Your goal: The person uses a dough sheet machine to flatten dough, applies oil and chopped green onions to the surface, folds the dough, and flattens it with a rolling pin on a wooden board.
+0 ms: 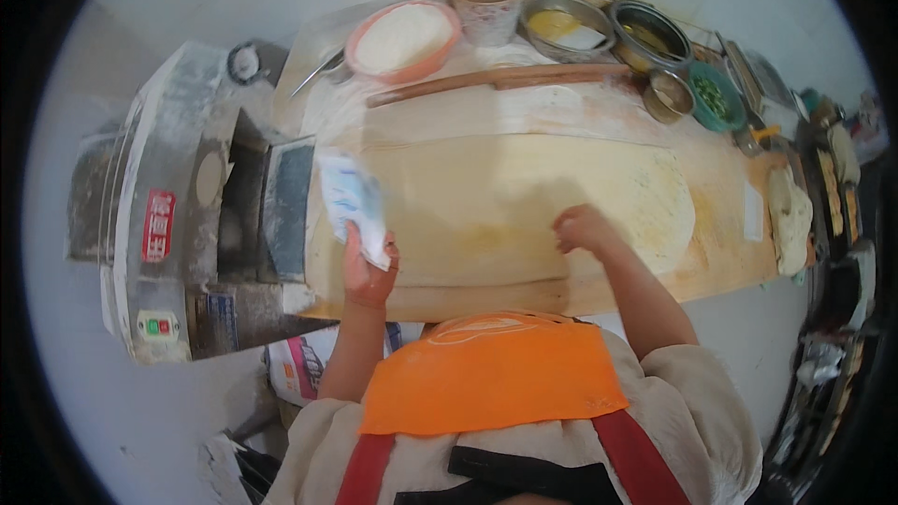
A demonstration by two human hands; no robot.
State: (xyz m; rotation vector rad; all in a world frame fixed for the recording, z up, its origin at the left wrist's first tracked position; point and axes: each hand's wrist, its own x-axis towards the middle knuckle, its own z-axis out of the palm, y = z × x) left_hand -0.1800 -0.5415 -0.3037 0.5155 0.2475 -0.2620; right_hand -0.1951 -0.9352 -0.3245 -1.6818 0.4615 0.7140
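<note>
My left hand grips a white plastic bag with blue print by its lower end. The bag is slightly smeared by motion and hangs over the left end of a long, flat sheet of dough. The sheet is pale yellow, rounded at its right end, with a darker yellow patch near its middle. Over the sheet's right half is my right hand, its fingers curled downward and drawn together. Whatever those fingers may hold is too small to make out. A shadow falls on the dough around this hand.
A dough machine stands left of the wooden table. Behind the dough lie rolling pins, a pink basin of flour, a bucket, metal bowls and a green bowl. Right: a dough lump.
</note>
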